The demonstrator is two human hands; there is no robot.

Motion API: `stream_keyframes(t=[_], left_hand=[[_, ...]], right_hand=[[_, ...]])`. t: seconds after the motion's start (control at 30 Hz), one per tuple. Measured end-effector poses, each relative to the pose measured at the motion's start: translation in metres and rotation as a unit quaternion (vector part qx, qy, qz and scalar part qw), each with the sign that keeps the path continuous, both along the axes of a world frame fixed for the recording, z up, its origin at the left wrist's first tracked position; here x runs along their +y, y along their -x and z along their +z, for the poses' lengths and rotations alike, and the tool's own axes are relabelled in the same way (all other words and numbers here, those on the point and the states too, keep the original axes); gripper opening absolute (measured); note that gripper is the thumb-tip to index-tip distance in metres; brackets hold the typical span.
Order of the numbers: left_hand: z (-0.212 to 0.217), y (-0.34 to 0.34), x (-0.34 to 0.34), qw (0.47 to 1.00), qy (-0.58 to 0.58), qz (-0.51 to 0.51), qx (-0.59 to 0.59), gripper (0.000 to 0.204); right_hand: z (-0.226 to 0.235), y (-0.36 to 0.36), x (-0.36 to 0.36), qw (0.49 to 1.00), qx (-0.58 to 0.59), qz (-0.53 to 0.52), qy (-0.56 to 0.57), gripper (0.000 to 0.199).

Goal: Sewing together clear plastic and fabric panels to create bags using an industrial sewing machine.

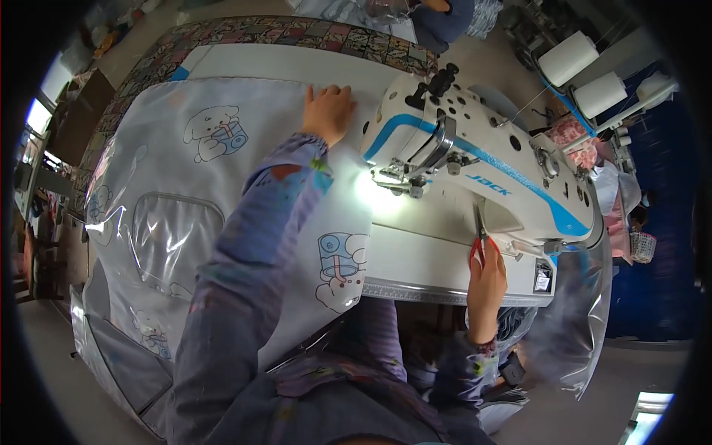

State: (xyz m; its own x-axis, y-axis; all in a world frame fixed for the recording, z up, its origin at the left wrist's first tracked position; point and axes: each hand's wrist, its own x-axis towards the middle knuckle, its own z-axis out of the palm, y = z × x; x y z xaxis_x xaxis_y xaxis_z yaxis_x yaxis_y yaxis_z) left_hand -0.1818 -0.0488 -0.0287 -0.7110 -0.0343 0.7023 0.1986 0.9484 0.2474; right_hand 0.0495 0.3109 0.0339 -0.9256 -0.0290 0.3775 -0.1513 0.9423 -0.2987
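Lower centre of the frame: person's torso and both forearms in patterned purple sleeves (259,245) coming in from the bottom edge.

Right hand (486,285), right of centre: fingers closed around red-handled snips (480,241), blades pointing up toward the machine body. Hand sits at the front edge of the white machine table (423,259), next to the small label plate.

Left of centre: white fabric (163,185) with cartoon animal prints and a clear plastic window panel (174,237), spread over the table and draping off its near-left edge. Its right edge runs up to the lit needle area (393,182).

Left hand (328,111), upper centre: flat, palm down on the fabric, fingers together and extended, holding nothing, just left of the machine head.

White and blue sewing machine (475,163), centre to right, lamp on over the presser foot.

Crumpled clear plastic (578,326) hangs off the right end of the table.

Upper frame: patchwork-pattern surface (297,31) behind the table. Top centre: another person's dark sleeve (441,22). Upper right: two white thread cones (582,74).
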Motion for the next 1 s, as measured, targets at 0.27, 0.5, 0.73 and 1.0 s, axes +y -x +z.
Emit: stream_keyframes(t=[0.27,0.5,0.73,1.0], left_hand=[[0.056,-0.066,-0.035,0.988,-0.094,-0.036,-0.119,0.015],[0.012,-0.191,-0.037,0.974,-0.167,-0.029,-0.153,0.012],[0.010,-0.191,-0.036,0.979,-0.149,-0.032,-0.134,0.010],[0.003,-0.192,-0.039,0.980,-0.141,-0.042,-0.133,0.017]], right_hand=[[-0.009,0.013,0.040,0.987,-0.109,-0.065,-0.096,0.057],[0.010,0.001,-0.013,0.948,-0.255,0.137,0.131,0.061],[0.026,0.000,-0.194,0.535,-0.495,0.297,0.617,0.064],[0.024,0.041,-0.253,0.608,-0.431,0.235,0.624,0.047]])
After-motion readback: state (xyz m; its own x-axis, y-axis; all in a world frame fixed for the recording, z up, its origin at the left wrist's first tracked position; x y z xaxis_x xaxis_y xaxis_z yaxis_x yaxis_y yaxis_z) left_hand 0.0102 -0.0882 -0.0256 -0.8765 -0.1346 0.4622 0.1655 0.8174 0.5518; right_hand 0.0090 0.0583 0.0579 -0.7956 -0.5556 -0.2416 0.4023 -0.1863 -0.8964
